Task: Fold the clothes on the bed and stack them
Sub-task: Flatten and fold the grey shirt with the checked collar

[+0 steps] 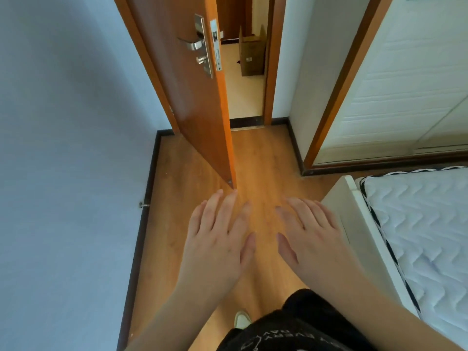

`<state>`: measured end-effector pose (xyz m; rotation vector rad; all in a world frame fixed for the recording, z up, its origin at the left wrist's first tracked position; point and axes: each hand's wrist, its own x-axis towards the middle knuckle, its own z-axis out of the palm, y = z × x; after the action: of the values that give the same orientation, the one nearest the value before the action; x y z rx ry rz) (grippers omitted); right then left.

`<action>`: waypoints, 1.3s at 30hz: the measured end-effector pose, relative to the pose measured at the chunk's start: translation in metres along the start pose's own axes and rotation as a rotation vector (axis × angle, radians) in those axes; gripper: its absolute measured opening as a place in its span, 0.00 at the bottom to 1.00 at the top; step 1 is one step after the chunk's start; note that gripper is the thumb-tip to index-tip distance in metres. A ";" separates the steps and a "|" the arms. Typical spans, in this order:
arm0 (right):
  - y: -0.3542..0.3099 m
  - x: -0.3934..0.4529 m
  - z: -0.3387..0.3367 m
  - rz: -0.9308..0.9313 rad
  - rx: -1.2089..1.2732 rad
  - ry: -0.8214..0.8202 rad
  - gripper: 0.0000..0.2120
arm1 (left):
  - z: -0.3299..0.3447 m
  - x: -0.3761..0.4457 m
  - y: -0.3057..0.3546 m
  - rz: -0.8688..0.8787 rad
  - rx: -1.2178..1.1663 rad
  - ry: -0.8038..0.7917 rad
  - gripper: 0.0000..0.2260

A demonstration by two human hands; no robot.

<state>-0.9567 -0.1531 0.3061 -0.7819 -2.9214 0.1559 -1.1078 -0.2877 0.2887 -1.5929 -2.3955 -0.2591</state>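
Above the wooden floor (pixel 255 158), just inside the half-open door (pixel 192 97), the left hand (pixel 217 239) and the right hand (pixel 309 231) hover palm-down with fingers spread and straight, holding nothing. The bed (pixel 354 224) stands at the person's right, only a corner of its quilted mattress (pixel 425 224) in view, and no clothes show on that part; the garments to be folded must lie elsewhere on it, outside the frame. The task looks not yet begun. The chief risk is that the person faces the doorway rather than the bed, so a reach from here would meet no cloth at all. A turn to the right could also knock a shin or hip on the white bed frame, which lies just beside the right hand, and the door edge stands close ahead of the left fingertips.
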 end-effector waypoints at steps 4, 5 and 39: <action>0.033 0.048 -0.007 0.100 -0.016 -0.041 0.24 | 0.018 0.071 -0.005 0.090 -0.031 -0.013 0.21; 0.042 0.059 -0.006 0.108 -0.023 -0.043 0.25 | 0.024 0.089 -0.003 0.102 -0.039 -0.017 0.21; 0.374 0.367 0.009 0.747 -0.120 0.065 0.21 | 0.213 0.640 0.102 0.823 -0.216 -0.142 0.22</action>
<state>-1.0902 0.3524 0.2798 -1.8148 -2.4427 0.0115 -1.2734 0.3740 0.2824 -2.5934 -1.6235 -0.2427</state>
